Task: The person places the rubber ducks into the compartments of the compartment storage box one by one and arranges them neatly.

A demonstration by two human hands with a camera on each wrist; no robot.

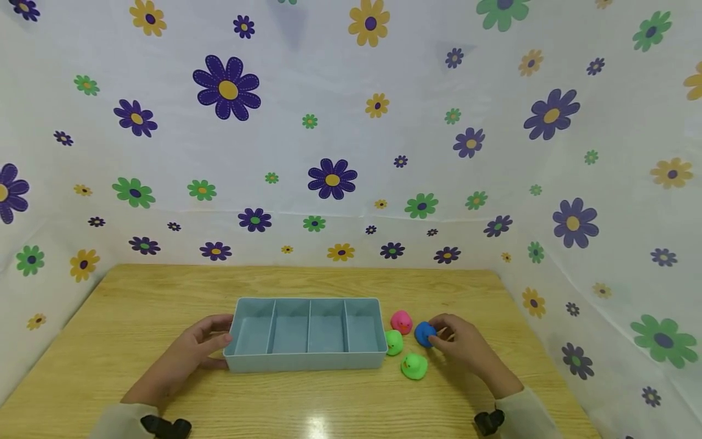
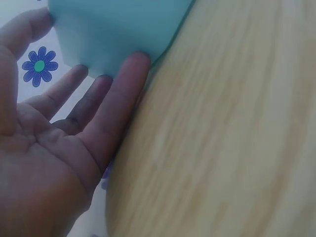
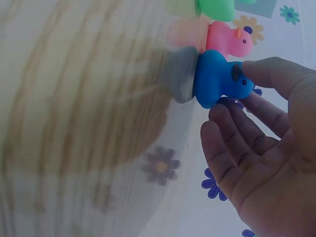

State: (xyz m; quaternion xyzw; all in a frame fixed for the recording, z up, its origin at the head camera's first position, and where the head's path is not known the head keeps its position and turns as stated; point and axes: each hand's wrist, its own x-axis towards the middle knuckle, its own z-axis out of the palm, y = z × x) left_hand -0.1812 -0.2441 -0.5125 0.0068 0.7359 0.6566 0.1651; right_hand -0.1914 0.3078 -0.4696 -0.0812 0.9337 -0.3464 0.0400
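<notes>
A pale blue-grey box with four compartments [image 1: 307,361] sits on the wooden table; no objects show in its compartments. My left hand [image 1: 192,347] rests its fingertips against the box's left end, fingers fairly straight, as the left wrist view also shows on the box wall [image 2: 113,34]. To the right of the box, my right hand [image 1: 463,342] pinches a blue rubber duck [image 3: 213,79] between thumb and fingers; the duck stands on the table. Close by are a pink duck [image 1: 402,322] and two green ducks, one [image 1: 393,342] against the box's right end, the other [image 1: 414,366] nearer me.
The wooden table [image 1: 247,405] runs back to a white flower-printed cloth [image 1: 285,146], which also hangs along the left and right sides. Dark wrist cameras are strapped over both sleeves [image 1: 523,411].
</notes>
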